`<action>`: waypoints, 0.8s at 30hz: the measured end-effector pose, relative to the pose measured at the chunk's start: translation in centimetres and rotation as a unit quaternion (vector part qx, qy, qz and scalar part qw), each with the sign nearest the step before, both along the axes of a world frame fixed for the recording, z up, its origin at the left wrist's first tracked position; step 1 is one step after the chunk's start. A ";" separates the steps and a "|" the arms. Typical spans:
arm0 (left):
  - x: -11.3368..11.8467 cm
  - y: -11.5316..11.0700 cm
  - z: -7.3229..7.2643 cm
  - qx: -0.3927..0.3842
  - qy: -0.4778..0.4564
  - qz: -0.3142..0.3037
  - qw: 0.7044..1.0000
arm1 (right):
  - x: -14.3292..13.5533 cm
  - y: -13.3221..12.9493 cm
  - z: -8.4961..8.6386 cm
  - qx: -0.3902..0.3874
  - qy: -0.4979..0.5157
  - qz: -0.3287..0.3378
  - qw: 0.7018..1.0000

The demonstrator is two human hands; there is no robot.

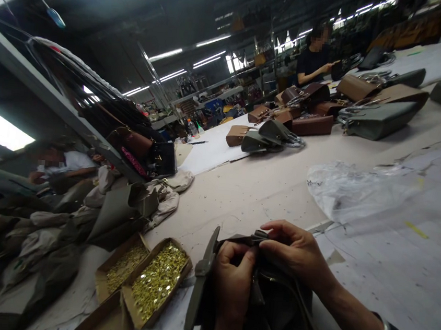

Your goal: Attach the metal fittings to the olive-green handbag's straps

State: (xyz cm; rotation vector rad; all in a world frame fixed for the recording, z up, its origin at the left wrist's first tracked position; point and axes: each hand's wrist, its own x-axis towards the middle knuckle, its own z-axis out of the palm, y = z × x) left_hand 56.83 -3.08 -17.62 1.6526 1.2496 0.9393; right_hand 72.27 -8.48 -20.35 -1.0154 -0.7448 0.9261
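A dark olive handbag [279, 318] stands before me at the table's near edge, its mouth open and a stiff flap or strap piece standing up on its left side. My left hand [234, 277] reaches into the bag and pinches its upper edge between thumb and fingers. On the same edge, just to the right, my right hand [294, 249] grips a small folded tab with thumb and fingertips. Whether a small metal part is between the fingers is hidden. Left of the bag, a cardboard tray [158, 284] holds many small gold-coloured metal pieces.
A second tray [120, 270] of gold pieces and a third tray [105, 323] sit alongside. Unfinished olive bags [121, 207] pile up at left. Clear plastic [343, 193] lies at right. Green bags [383, 119] and brown bags [311, 124] stand farther back. Two people work nearby.
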 end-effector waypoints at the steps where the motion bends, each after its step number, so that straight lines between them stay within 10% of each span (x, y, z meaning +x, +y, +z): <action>1: 0.0 0.1 0.3 -0.001 0.000 -0.005 1.000 | 0.0 0.0 0.1 -0.002 0.006 0.001 1.000; 8: 0.2 0.4 2.1 -0.009 0.013 -0.042 0.999 | 0.4 -0.1 0.3 0.006 0.012 0.035 0.999; 16: 0.0 0.1 0.4 0.049 0.007 -0.024 0.999 | 0.4 -0.2 0.4 -0.002 -0.007 0.022 1.000; 24: 0.1 0.8 0.9 -0.053 -0.011 -0.034 0.998 | 0.2 -0.5 0.5 0.011 -0.086 0.001 0.996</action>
